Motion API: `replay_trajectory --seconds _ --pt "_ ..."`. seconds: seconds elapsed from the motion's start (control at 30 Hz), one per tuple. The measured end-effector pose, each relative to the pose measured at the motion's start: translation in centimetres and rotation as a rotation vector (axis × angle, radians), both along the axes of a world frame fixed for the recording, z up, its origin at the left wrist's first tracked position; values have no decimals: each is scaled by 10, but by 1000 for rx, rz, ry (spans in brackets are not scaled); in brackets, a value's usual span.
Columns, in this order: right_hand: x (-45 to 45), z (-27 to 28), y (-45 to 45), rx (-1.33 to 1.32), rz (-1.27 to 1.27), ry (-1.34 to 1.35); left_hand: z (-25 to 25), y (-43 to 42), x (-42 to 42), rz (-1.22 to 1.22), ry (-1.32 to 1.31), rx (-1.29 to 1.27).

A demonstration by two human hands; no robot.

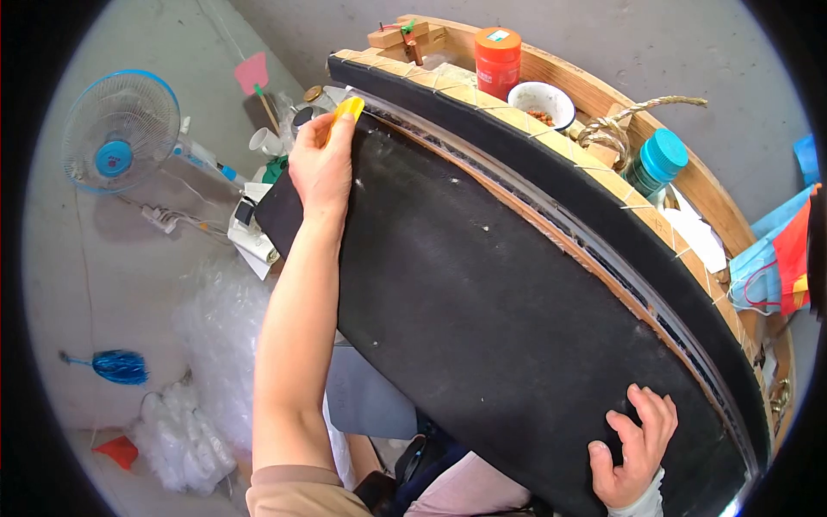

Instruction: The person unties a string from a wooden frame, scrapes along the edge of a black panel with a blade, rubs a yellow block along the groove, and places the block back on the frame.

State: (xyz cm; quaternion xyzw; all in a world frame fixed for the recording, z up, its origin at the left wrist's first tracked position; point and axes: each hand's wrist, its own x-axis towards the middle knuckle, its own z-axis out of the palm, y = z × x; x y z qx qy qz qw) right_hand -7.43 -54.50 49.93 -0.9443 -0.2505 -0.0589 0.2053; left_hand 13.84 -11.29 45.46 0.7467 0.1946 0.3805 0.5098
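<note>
My left hand (322, 168) reaches to the far left end of a curved, black-covered work surface (482, 293). Pinched between its thumb and fingers is a small, flat yellow piece (350, 109), whose exact kind I cannot make out. The yellow piece is beside the end of a narrow, glossy strip (551, 214) that follows the curve of the surface. Near the lower right, my right hand (636, 448) rests at the black surface with fingers spread and nothing in them.
Behind the strip runs a wooden shelf rim (637, 194) laced with cord. On the shelf stand a red jar (497, 69), a white bowl (551, 96), a coil of rope (605, 133) and a teal-lidded jar (658, 159). A fan (116, 133) and plastic bags (185, 439) are at left.
</note>
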Motion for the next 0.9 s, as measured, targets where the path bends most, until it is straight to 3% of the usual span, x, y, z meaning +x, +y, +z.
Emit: replay_trajectory --seconds 0.17,0.33,0.5,0.9 --pt "1 -2 0 -4 2 -12 -1 32 31 117 146 340" --pt "3 0 0 -15 1 9 8 24 39 145 212 421" --pt "3 0 0 -10 -4 25 5 17 35 124 218 724" --pt "2 2 1 -10 -2 23 -1 5 17 36 183 864"
